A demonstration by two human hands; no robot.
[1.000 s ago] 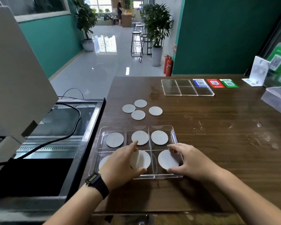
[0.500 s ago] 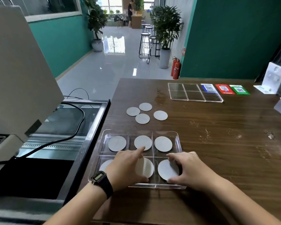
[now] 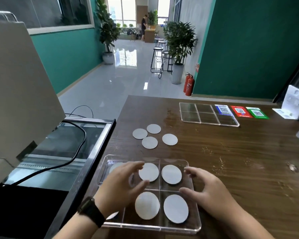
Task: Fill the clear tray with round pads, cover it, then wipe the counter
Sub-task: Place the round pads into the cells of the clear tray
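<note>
Change: half a second ago our fingers pressed on the near pads; now both hands are lifted and spread over the tray.
Left hand: our left hand (image 3: pixel 123 183), with a black wrist watch (image 3: pixel 91 211), hovers over the tray's left side, fingers loose and apart, holding nothing.
Right hand: our right hand (image 3: pixel 207 192) hovers at the tray's right edge, fingers loosely bent, holding nothing.
Tray: the clear plastic tray with six boxes (image 3: pixel 195 223) sits near our edge of the brown wooden desk (image 3: pixel 248 161).
Pads in tray: four white round pads (image 3: pixel 148 171) show clearly; two more on the left are mostly hidden by our left hand.
Spare pads: four loose white round pads (image 3: pixel 149 142) lie beyond the tray.
Lid: the flat clear cover (image 3: pixel 207 114) lies far off, its right end over a blue card (image 3: pixel 223 109).
Edges: the tray's left side is close to the desk's left edge.
Open room: bare wood lies to the tray's right.
</note>
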